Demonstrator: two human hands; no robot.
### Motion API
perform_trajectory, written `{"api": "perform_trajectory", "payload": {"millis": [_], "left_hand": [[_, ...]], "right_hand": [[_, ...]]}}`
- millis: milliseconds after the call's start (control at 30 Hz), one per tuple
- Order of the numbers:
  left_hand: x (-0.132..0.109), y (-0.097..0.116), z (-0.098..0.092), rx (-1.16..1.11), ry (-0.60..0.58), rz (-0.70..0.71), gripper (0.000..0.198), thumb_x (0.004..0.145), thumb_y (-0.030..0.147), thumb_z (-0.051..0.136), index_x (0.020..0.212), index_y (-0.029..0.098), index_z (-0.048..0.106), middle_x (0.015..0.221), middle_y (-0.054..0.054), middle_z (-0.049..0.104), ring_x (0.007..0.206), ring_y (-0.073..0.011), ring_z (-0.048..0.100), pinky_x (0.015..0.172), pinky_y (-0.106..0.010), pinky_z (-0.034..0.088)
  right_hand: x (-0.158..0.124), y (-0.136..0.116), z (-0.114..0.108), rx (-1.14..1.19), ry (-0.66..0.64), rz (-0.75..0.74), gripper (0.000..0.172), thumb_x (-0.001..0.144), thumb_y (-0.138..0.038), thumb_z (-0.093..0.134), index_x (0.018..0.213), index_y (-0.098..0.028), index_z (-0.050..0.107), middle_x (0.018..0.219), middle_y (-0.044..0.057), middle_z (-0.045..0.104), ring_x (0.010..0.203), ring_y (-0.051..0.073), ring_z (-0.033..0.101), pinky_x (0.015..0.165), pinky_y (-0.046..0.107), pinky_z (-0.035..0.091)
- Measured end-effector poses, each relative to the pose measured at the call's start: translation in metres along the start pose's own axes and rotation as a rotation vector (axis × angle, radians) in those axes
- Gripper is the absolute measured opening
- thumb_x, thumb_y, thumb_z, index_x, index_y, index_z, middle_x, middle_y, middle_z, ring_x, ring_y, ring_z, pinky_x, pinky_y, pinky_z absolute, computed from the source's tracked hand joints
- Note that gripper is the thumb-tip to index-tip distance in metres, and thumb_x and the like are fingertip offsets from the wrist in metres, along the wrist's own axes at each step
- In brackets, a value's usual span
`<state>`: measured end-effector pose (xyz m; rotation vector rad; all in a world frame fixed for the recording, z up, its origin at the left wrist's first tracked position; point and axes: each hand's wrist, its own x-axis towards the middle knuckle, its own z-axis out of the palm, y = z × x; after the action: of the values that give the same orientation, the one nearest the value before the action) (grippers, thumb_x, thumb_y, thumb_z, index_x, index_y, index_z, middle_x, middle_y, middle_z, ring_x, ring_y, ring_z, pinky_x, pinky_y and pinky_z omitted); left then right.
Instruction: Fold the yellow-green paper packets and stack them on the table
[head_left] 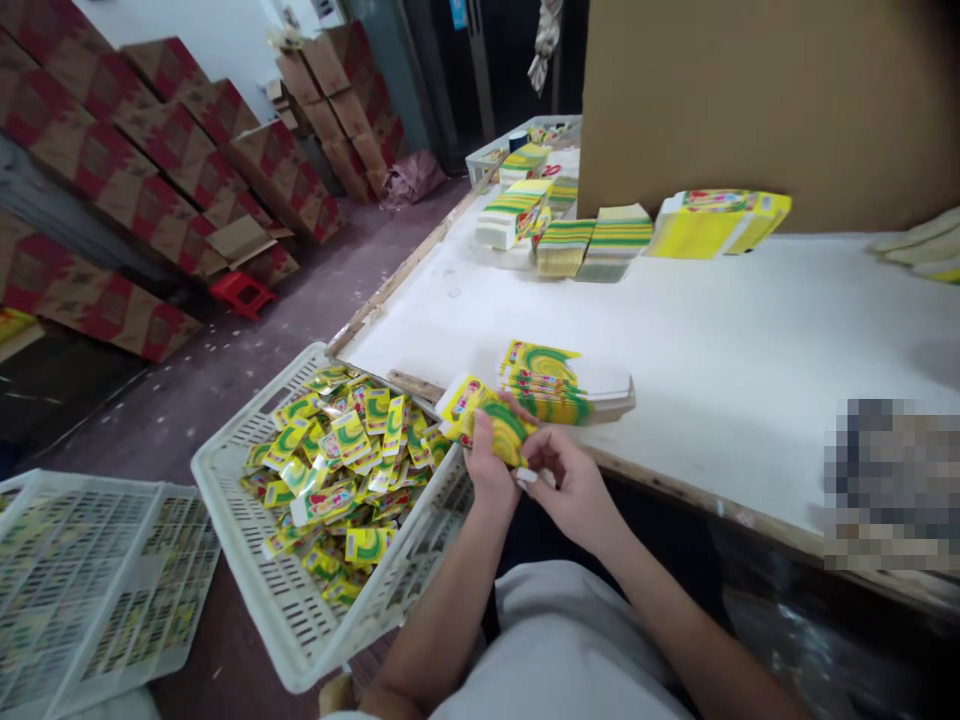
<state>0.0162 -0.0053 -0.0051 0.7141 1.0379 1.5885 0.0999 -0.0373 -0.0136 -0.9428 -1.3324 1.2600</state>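
A yellow and green carton (499, 425) is in my left hand (491, 468), its fingers wrapped round it near the table edge. My right hand (566, 480) is closed at the carton's near end, fingertips pinched by a small white flap. Just beyond my hands, a stack of flat yellow and green cartons (544, 378) lies on the white table (697, 360). To the left, a white plastic basket (300, 655) holds many small filled yellow and green boxes (349, 435).
Bundles of cartons (566, 245) and a flat yellow sheet stack (712, 225) stand at the table's back, before a large cardboard panel (750, 110). Another white crate (124, 580) is at lower left. A red stool (241, 293) and stacked brown boxes (180, 150) are on the floor.
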Motion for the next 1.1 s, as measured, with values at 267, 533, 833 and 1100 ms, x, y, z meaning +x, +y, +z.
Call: {"api": "perform_trajectory", "payload": {"millis": [267,533,833,1100], "left_hand": [[-0.001,0.002,-0.005,-0.100,0.009,-0.023,0.046,0.069,0.066,0.051,0.078,0.021,0.054,0.068,0.002,0.055,0.061,-0.0091,0.054,0.059,-0.022,0.046],[0.001,-0.002,-0.022,0.052,0.001,0.072,0.020,0.066,0.031,0.072,0.077,0.017,0.063,0.072,0.002,0.065,0.063,-0.0081,0.059,0.063,-0.019,0.047],[-0.014,0.082,-0.025,0.691,-0.204,0.647,0.048,0.068,0.033,0.069,0.112,0.022,0.052,0.110,-0.006,0.057,0.106,-0.0213,0.054,0.096,-0.039,0.039],[-0.016,0.043,-0.023,1.197,-0.595,0.181,0.053,0.068,0.034,0.067,0.114,0.020,0.044,0.107,-0.006,0.059,0.097,-0.0217,0.057,0.084,-0.035,0.045]], "right_hand": [[0.001,0.010,-0.003,-0.013,0.074,0.028,0.030,0.066,-0.019,0.066,0.093,-0.021,0.052,0.079,-0.002,0.054,0.063,0.011,0.049,0.058,0.023,0.045],[0.008,0.009,-0.026,-0.014,0.200,-0.047,0.002,0.071,-0.016,0.058,0.071,-0.018,0.056,0.066,-0.002,0.055,0.060,0.012,0.052,0.057,0.024,0.043],[0.001,-0.016,-0.041,-0.714,0.159,-0.515,0.028,0.081,-0.005,0.047,0.086,-0.024,0.067,0.076,0.002,0.062,0.080,0.017,0.054,0.082,0.036,0.042],[-0.006,-0.010,-0.029,-0.499,0.329,-0.476,0.042,0.075,-0.014,0.059,0.114,-0.030,0.054,0.114,0.004,0.053,0.121,0.023,0.039,0.107,0.047,0.024]]}}
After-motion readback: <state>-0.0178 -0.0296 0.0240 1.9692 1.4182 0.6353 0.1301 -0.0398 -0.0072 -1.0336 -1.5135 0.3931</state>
